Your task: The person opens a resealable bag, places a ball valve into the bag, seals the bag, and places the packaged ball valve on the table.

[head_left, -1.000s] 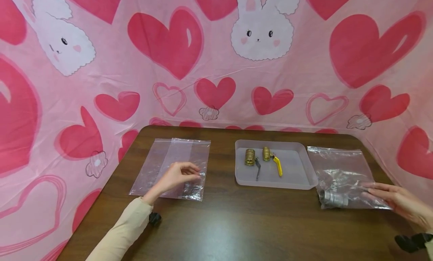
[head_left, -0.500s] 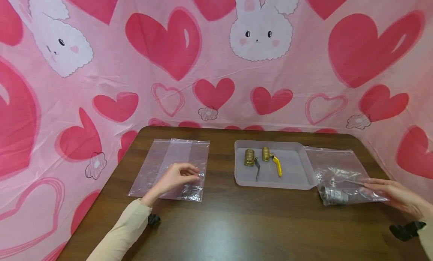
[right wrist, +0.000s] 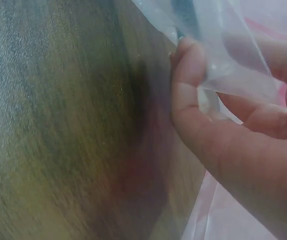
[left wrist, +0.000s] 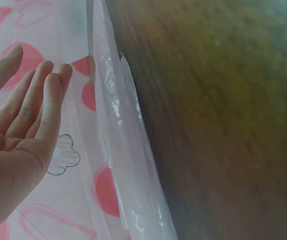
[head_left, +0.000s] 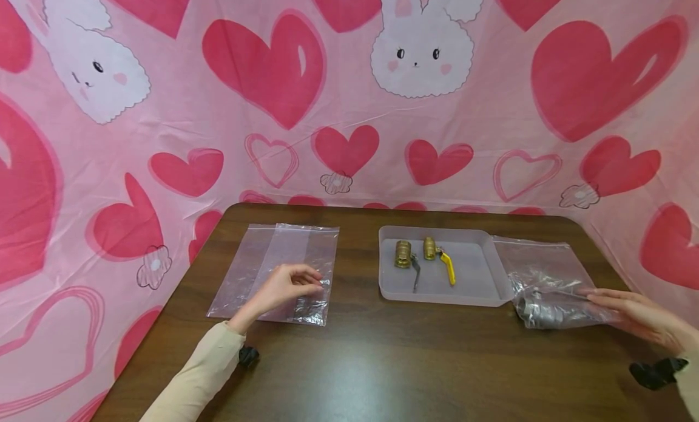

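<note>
On the right, a clear zip bag (head_left: 546,258) lies against the tray, with a silver metal valve (head_left: 540,313) inside its near end. My right hand (head_left: 644,316) grips that end of the bag, its fingers curled in the film in the right wrist view. A thin grey lever runs from the valve toward the fingertips; whether they pinch it through the film, I cannot tell. My left hand (head_left: 286,286) hovers over a flat clear zip bag (head_left: 251,258) at the left, with fingers loosely bent around nothing.
A shallow translucent tray (head_left: 475,270) stands right of centre. In it lie a brass ball valve with a grey lever (head_left: 403,254) and a smaller one with a yellow lever (head_left: 448,268). The brown table (head_left: 349,373) meets a pink heart-print cloth behind.
The right hand has shifted slightly left and away from me, moving the bag and silver valve along. The bag's far end now reaches the tray. The left hand has stayed in place.
</note>
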The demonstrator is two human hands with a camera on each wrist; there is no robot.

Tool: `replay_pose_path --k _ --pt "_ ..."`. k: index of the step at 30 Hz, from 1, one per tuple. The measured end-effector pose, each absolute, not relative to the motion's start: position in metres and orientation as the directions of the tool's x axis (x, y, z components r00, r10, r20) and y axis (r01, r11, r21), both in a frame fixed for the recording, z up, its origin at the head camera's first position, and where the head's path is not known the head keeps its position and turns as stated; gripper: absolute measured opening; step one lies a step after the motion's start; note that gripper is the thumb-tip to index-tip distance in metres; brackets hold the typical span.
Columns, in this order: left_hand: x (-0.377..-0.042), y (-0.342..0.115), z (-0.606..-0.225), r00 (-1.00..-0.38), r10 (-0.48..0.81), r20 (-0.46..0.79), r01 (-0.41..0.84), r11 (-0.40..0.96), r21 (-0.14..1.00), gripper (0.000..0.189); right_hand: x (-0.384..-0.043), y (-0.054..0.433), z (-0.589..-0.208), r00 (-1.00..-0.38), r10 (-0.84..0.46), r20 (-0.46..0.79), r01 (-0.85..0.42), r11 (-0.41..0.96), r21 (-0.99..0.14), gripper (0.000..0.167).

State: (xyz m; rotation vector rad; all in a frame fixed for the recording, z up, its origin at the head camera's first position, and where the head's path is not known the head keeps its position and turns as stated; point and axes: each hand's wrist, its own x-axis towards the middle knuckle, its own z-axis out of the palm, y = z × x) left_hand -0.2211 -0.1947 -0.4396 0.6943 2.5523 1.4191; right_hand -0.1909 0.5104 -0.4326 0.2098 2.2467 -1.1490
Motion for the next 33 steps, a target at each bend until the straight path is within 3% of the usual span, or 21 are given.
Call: replay_pose_path --k 4,9,16,22,28,33 --pt "-0.221 -0.194 -0.44 -0.884 0.456 0.103 0.327 0.447 0.833 0.029 -0.188 0.509 -0.433 -0.804 -0.161 -0.572 0.35 0.65 -0.675 0.07" --pt "-0.221 -0.193 -0.441 -0.886 0.455 0.092 0.318 0.451 0.834 0.029 -0.182 0.506 -0.431 -0.807 -0.201 -0.555 0.31 0.657 -0.688 0.07" --pt "-0.221 -0.193 -0.442 -0.886 0.454 0.096 0.323 0.455 0.83 0.027 -0.173 0.491 -0.431 -0.921 -0.118 -0.371 0.155 0.764 -0.626 0.074" --pt "-0.222 -0.193 -0.443 -0.884 0.459 0.093 0.323 0.454 0.83 0.028 -0.17 0.485 -0.431 -0.955 -0.086 -0.284 0.1 0.807 -0.582 0.073" --pt "-0.223 -0.194 -0.444 -0.881 0.463 0.097 0.327 0.448 0.832 0.028 -0.164 0.485 -0.439 -0.99 -0.081 -0.117 -0.003 0.832 -0.555 0.065" --pt "-0.223 -0.194 -0.444 -0.879 0.466 0.106 0.337 0.448 0.828 0.027 -0.161 0.485 -0.441 -0.997 -0.024 -0.075 0.019 0.852 -0.524 0.07"
